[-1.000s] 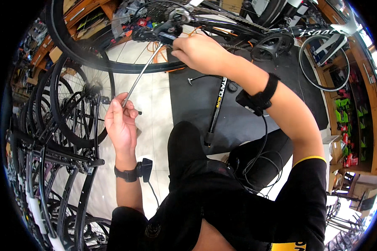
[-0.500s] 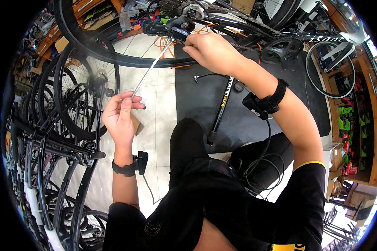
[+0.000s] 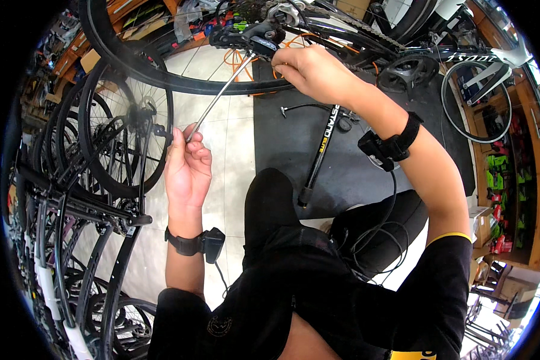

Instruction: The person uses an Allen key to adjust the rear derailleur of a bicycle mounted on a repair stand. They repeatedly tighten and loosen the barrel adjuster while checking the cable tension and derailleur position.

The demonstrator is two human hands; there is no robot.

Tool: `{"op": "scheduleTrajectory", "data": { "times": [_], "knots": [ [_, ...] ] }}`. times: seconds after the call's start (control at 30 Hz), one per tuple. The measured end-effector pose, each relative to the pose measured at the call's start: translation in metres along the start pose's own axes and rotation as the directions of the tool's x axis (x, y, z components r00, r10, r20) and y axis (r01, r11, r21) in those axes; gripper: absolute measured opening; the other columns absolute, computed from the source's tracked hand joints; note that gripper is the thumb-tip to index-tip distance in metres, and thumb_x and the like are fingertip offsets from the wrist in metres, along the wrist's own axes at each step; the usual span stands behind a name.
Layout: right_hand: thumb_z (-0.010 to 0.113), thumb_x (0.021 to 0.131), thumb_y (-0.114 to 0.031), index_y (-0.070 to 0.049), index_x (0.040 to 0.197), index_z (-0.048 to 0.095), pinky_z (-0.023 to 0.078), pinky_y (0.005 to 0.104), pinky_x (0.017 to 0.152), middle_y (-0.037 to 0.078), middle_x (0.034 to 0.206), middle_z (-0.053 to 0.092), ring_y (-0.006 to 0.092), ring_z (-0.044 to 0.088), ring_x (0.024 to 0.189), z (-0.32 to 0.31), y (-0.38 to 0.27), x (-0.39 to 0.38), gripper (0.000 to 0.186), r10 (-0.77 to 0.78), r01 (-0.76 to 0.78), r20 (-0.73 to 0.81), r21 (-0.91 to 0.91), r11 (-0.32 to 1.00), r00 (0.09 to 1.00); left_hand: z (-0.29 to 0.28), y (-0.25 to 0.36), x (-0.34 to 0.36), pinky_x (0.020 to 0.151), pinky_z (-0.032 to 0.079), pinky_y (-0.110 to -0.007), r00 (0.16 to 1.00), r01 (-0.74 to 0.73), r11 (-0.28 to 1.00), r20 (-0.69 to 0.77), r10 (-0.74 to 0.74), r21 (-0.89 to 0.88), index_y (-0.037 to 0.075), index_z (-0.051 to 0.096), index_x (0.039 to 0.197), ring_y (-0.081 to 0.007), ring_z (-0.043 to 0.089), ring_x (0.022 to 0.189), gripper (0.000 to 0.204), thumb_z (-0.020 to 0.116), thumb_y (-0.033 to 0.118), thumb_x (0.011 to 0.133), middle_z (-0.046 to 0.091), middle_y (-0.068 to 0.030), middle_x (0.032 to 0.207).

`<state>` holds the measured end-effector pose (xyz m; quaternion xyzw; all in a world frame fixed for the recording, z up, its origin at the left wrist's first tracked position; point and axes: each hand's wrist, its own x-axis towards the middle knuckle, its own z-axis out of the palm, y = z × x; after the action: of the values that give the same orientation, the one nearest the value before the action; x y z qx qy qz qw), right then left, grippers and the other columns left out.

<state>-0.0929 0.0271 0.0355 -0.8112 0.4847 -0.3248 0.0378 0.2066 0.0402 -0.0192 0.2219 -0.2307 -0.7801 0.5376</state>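
My left hand (image 3: pixel 187 171) is closed, with thumb and fingers pinching the lower end of a long, thin silver hex key (image 3: pixel 222 95). The key slants up and to the right, and its far tip meets the underside of a black rear derailleur (image 3: pixel 259 43) on a raised bicycle. My right hand (image 3: pixel 318 75) has its fingers curled and pressed together at the derailleur's right end; the fingertips are partly hidden. Just above that hand runs the chain (image 3: pixel 366 31). The bicycle's black rear tyre (image 3: pixel 204 87) curves beneath the derailleur.
A black floor pump (image 3: pixel 318 157) lies on the dark mat (image 3: pixel 276 141). Several bicycles crowd the left side, one wheel (image 3: pixel 169 114) close to my left hand. The crankset (image 3: pixel 407 73) is at upper right. Wooden shelves (image 3: pixel 534 198) line the right. A cable (image 3: pixel 393 198) hangs from my right wrist strap.
My left hand has moved slightly right and turned, its fingers now curled more around the key's end. My right hand has shifted a little right and stays at the derailleur.
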Motion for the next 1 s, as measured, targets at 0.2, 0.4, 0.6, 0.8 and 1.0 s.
{"op": "scheduleTrajectory", "data": {
  "times": [0.2, 0.4, 0.6, 0.8, 1.0],
  "knots": [
    [0.055, 0.089, -0.016, -0.004, 0.095, 0.065, 0.05, 0.0427, 0.071, 0.017, 0.08, 0.065, 0.0357, 0.063, 0.077, -0.003, 0.003, -0.003, 0.017, 0.046, -0.046, 0.026, 0.002, 0.999, 0.999, 0.008, -0.011, -0.003, 0.062, 0.05, -0.024, 0.773, -0.54, 0.163, 0.41, 0.485, 0.826, -0.005, 0.062, 0.102, -0.0125, 0.063, 0.063, 0.02, 0.057, 0.013, 0.094, 0.067, -0.0111, 0.081],
    [0.054, 0.089, -0.017, -0.003, 0.096, 0.064, 0.049, 0.0425, 0.071, 0.017, 0.08, 0.065, 0.0355, 0.063, 0.077, -0.002, 0.001, 0.001, 0.018, 0.021, -0.021, 0.036, 0.022, 1.0, 0.999, -0.005, 0.012, 0.004, 0.054, 0.046, -0.023, 0.483, -0.662, -0.481, 0.818, 0.313, 0.575, -0.006, 0.063, 0.101, -0.011, 0.059, 0.058, 0.016, 0.055, 0.006, 0.093, 0.065, -0.0074, 0.071],
    [0.053, 0.09, -0.017, -0.002, 0.096, 0.063, 0.049, 0.0428, 0.071, 0.018, 0.08, 0.065, 0.0356, 0.063, 0.077, -0.002, 0.004, -0.002, 0.019, 0.038, -0.038, 0.026, 0.022, 0.999, 0.999, 0.002, 0.007, -0.004, 0.058, 0.035, -0.018, 0.913, -0.401, 0.581, 0.358, 0.194, 0.708, -0.004, 0.06, 0.115, -0.0054, 0.042, 0.062, 0.026, 0.05, 0.014, 0.099, 0.054, -0.0011, 0.077],
    [0.053, 0.09, -0.017, -0.002, 0.095, 0.063, 0.05, 0.0426, 0.071, 0.018, 0.081, 0.065, 0.0356, 0.063, 0.077, -0.003, 0.0, -0.002, 0.018, 0.05, -0.05, 0.031, 0.003, 0.999, 0.998, 0.006, 0.014, -0.003, 0.068, 0.036, -0.02, 0.933, -0.102, 0.949, 0.361, -0.013, 0.299, -0.005, 0.053, 0.124, -0.0072, 0.04, 0.07, 0.037, 0.047, 0.023, 0.1, 0.05, -0.0041, 0.087],
    [0.053, 0.089, -0.017, -0.002, 0.095, 0.063, 0.05, 0.0423, 0.071, 0.018, 0.08, 0.065, 0.0359, 0.063, 0.076, -0.002, -0.002, -0.003, 0.018, 0.053, -0.053, 0.015, 0.005, 0.999, 0.998, 0.005, 0.01, -0.004, 0.065, 0.035, -0.021, 0.95, 0.253, 0.946, 0.235, -0.204, -0.204, -0.005, 0.04, 0.131, -0.0066, 0.036, 0.067, 0.045, 0.047, 0.025, 0.1, 0.039, -0.0013, 0.08]
  ]
}}
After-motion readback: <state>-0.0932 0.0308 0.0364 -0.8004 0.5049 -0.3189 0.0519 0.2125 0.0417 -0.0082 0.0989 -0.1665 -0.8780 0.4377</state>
